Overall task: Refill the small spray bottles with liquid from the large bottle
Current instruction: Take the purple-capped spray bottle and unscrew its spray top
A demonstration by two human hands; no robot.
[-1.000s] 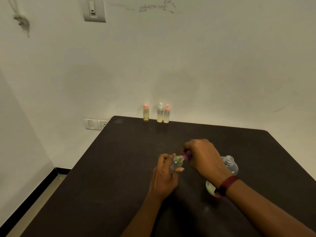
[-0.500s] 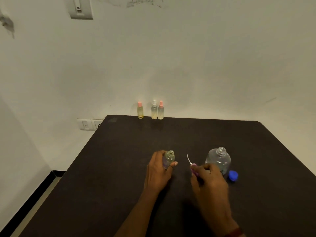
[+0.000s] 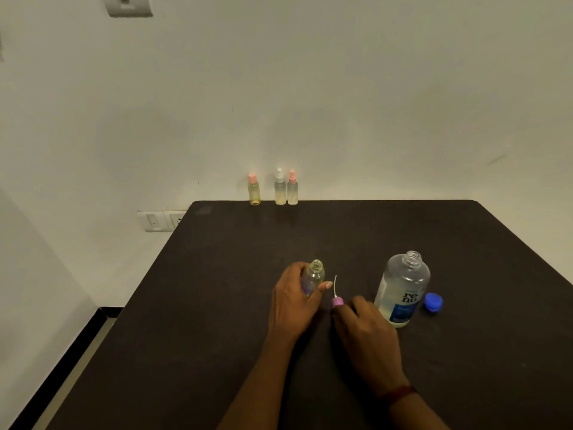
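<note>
My left hand (image 3: 294,301) grips a small clear spray bottle (image 3: 313,276) that stands upright on the dark table (image 3: 217,305) with its neck uncovered. Just right of it, my right hand (image 3: 364,332) holds the purple spray cap (image 3: 337,301), whose white tube points up. The large clear bottle (image 3: 401,290) with a blue label stands uncapped to the right, partly filled. Its blue cap (image 3: 433,301) lies on the table beside it.
Three small capped spray bottles (image 3: 280,189) with yellowish liquid stand at the table's far edge against the white wall. A wall socket (image 3: 161,220) sits left of the table. The floor shows at the lower left.
My right hand pulled the purple spray cap off the small bottle, carried it right and lowered it toward the table. My left hand kept the bottle upright.
</note>
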